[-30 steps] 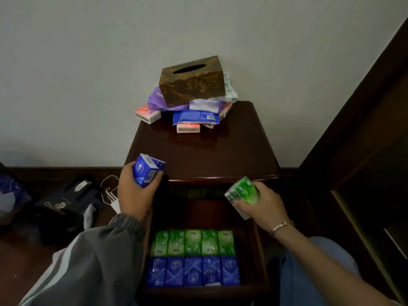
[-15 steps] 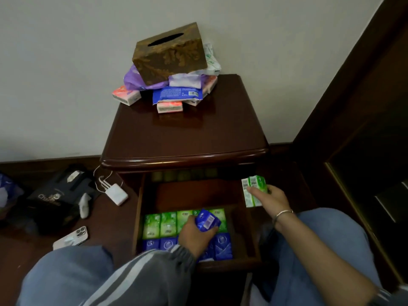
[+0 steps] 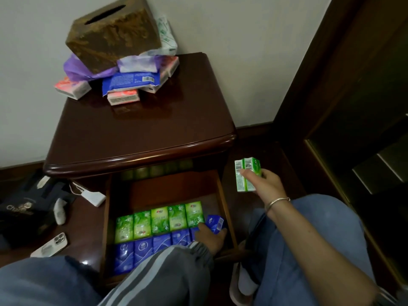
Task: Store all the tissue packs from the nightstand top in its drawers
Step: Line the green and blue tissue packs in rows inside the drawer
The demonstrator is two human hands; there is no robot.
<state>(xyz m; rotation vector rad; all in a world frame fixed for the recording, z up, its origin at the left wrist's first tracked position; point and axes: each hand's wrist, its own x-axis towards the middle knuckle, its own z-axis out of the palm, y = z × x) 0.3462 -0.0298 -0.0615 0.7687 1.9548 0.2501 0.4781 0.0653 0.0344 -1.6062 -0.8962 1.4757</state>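
Note:
The dark wooden nightstand (image 3: 136, 138) has its drawer (image 3: 223, 195) pulled open. Inside lie a row of green tissue packs (image 3: 159, 221) and, nearer me, a row of blue tissue packs (image 3: 141, 250). My left hand (image 3: 209, 238) is down in the drawer's right side, shut on a blue tissue pack (image 3: 215, 223) beside the rows. To the right of the drawer, my right hand (image 3: 265, 186) holds up green tissue packs (image 3: 246, 174). A pile of tissue packs (image 3: 130, 81) sits at the back of the nightstand top under a brown tissue box (image 3: 112, 34).
On the floor at the left lie a phone (image 3: 51, 244), a white charger (image 3: 93, 196) and a dark bag (image 3: 26, 208). A dark wooden cabinet (image 3: 357, 107) stands at the right. My knees and a slipper (image 3: 242, 286) fill the foreground.
My left hand went from beside the nightstand top down into the drawer with the blue pack, then to the drawer's right side. My right hand stayed right of the drawer with the green packs.

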